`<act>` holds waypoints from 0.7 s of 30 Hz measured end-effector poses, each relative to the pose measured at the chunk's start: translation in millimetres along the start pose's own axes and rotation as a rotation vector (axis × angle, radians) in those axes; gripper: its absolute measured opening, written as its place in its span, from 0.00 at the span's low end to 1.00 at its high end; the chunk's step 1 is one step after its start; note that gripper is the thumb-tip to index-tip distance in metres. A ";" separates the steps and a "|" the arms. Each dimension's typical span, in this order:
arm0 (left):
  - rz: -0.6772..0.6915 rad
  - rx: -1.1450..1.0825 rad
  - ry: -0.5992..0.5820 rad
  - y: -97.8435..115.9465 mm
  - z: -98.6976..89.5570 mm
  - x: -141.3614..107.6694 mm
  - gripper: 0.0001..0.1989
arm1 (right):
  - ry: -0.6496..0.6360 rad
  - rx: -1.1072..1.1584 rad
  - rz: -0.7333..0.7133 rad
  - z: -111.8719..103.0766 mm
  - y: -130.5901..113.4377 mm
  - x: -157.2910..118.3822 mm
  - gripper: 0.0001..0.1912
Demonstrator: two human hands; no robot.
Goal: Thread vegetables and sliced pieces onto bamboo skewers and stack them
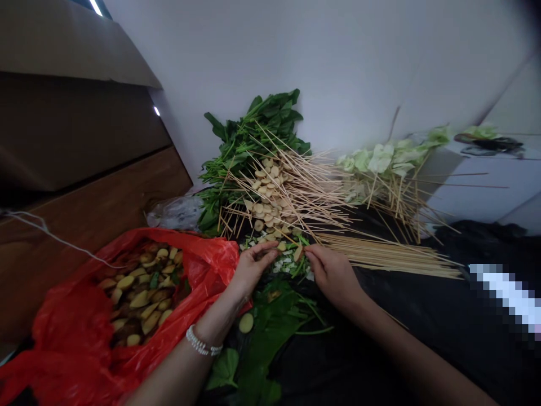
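My left hand (257, 265), with a beaded bracelet at its wrist, is closed in a pinch over chopped greens (287, 264); what its fingertips hold is too small to make out. Facing it, my right hand (332, 273) pinches a potato slice (298, 252). Just beyond both hands lies a pile of skewered potato slices (268, 194), their thin sticks (310, 186) fanning to the right. Loose bare skewers (393, 256) lie in a bundle right of my right hand.
An open red plastic bag (207, 262) of potato slices stands at the left. Leafy greens (257, 129) are heaped behind the skewers, and cabbage skewers (382, 159) lie at the back right. Large leaves (270, 332) and a loose slice (245, 323) rest in front on black plastic (346, 355).
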State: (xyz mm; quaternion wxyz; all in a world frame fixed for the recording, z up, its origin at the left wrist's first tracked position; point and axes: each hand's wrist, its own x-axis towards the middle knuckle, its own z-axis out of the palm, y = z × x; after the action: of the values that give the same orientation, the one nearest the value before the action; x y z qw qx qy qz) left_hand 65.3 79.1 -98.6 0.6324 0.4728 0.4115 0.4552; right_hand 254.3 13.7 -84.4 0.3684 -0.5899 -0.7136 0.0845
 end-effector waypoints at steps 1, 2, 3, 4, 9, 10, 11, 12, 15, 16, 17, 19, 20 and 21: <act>0.007 0.021 -0.006 -0.1 -0.6 0.2 0.18 | -0.004 -0.002 -0.001 0.5 -0.3 -0.5 0.13; 0.011 0.041 -0.011 -0.1 -1.2 0.3 0.18 | -0.010 -0.007 -0.001 1.3 -0.6 -1.0 0.12; 0.014 0.058 -0.014 -0.1 -1.7 0.5 0.17 | -0.019 -0.015 0.000 2.3 -0.7 -1.7 0.12; 0.016 0.073 -0.017 0.0 -2.0 0.5 0.17 | -0.026 -0.026 0.000 3.2 -0.8 -2.4 0.12; 0.025 0.141 -0.070 3.2 0.1 -0.5 0.16 | -0.026 -0.134 -0.015 5.6 -1.6 -5.9 0.13; 0.021 0.154 -0.093 4.8 0.7 -1.1 0.17 | -0.017 -0.169 -0.026 5.8 -1.9 -6.7 0.13; 0.012 0.168 -0.124 6.9 1.1 -1.9 0.17 | -0.006 -0.207 -0.039 6.0 -2.1 -7.6 0.13; 0.001 0.185 -0.162 9.5 1.1 -3.0 0.18 | 0.004 -0.246 -0.055 6.3 -2.3 -8.4 0.13; -0.011 0.255 -0.292 21.9 -0.7 -9.2 0.18 | 0.023 -0.366 -0.122 7.6 -2.2 -10.8 0.14; -0.003 0.285 -0.335 27.7 -1.7 -12.4 0.17 | 0.030 -0.407 -0.148 8.4 -2.1 -11.6 0.14; 0.005 0.318 -0.377 34.4 -2.5 -16.1 0.16 | 0.039 -0.445 -0.175 9.3 -1.9 -12.4 0.14; 0.007 0.392 -0.466 50.2 -2.8 -25.6 0.14 | 0.059 -0.503 -0.235 11.2 -1.9 -14.1 0.14; -0.003 0.427 -0.513 59.0 -2.1 -31.4 0.13 | 0.067 -0.522 -0.262 12.0 -2.0 -15.0 0.13; -0.011 0.458 -0.553 68.0 -0.5 -38.1 0.13 | 0.072 -0.535 -0.285 12.6 -2.4 -15.9 0.13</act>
State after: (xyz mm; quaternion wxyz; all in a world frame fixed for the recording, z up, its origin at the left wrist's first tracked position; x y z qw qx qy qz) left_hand 42.7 51.9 -29.1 0.5999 0.7054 0.3188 0.2024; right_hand 245.0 2.6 -98.8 0.2331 -0.5627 -0.7725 -0.1799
